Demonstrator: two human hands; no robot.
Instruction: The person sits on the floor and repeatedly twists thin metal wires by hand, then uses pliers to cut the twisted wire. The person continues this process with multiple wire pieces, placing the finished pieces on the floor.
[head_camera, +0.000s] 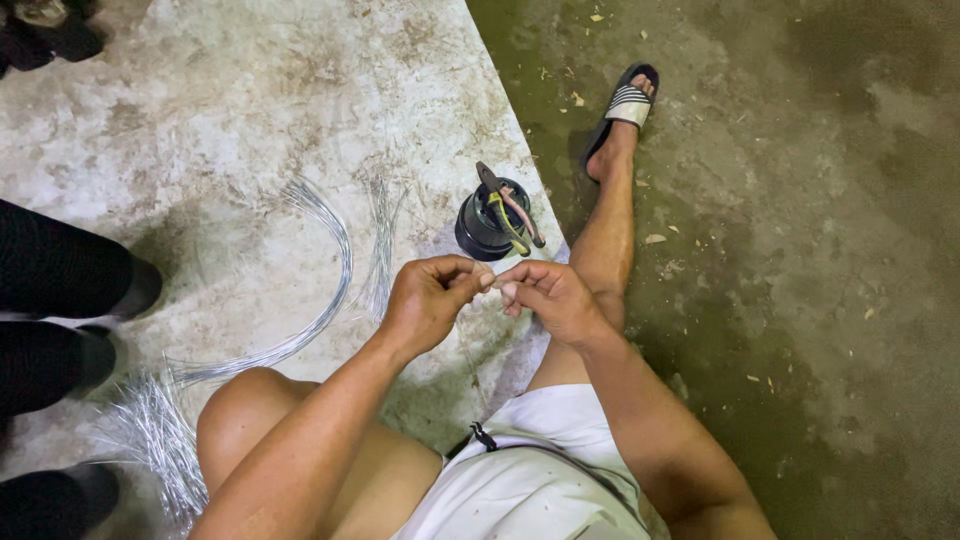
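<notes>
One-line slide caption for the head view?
Both hands, left and right, pinch something tiny above wire bundle; pliers nearby.

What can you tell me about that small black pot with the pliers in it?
The small black round pot stands upright on the pale concrete slab, close to its edge, just beyond the person's hands. It looks like dark plastic or metal. Pliers with yellow and pinkish handles rest across its open top. Neither hand touches it.

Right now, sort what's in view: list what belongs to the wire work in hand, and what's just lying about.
In the work:
left hand and right hand, fingertips pinched together
curved wire bundle
pile of cut wires
pliers on the black container

Lying about:
sandal, worn on the foot
dark shoes
wood chips
</notes>
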